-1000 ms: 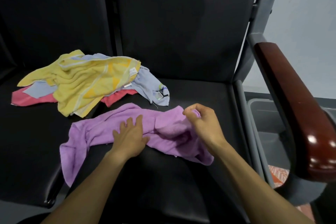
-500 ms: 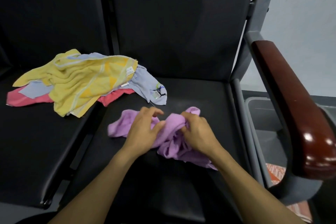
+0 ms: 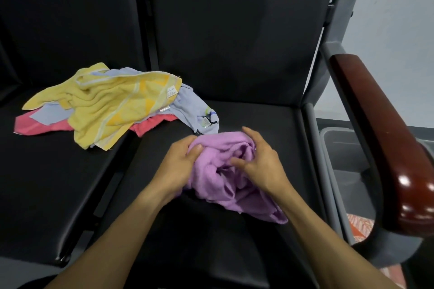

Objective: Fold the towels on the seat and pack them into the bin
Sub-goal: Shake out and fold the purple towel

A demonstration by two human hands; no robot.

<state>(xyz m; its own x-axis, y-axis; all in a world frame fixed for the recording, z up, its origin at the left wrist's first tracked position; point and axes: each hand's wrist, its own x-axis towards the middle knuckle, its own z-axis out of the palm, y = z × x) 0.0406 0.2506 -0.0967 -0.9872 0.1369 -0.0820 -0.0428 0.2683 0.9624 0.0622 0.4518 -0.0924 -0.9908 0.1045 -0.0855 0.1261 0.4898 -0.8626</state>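
Black padded seats (image 3: pixel 234 230) fill the view, and on the right-hand one your two hands have the purple towel (image 3: pixel 220 171) gathered into a loose wad, not a flat fold. Your left hand (image 3: pixel 178 162) grips the wad's left edge, thumb on top and fingers curled underneath; your right hand (image 3: pixel 260 162) curls over the top right, thumb dug into the creases, fingers wrapped round the far side. Both forearms come in low from the near edge, wrists nearly level with the cushion. The risk, as I judge it, is that you lose the corners inside this bunch: squeeze further and you pack a ball, which wastes room. A tail hangs out below your right wrist toward the seat's front edge, and lifting now could drag it or let it slip out. Beyond your left hand, the yellow towel (image 3: pixel 105 105), pale blue towel (image 3: pixel 190 110) and red towel (image 3: pixel 35 124) lie heaped and overlapping, still unfolded. Past your right hand, beyond the wooden armrest (image 3: pixel 387 136), the grey bin (image 3: pixel 340 138) sits on the floor.
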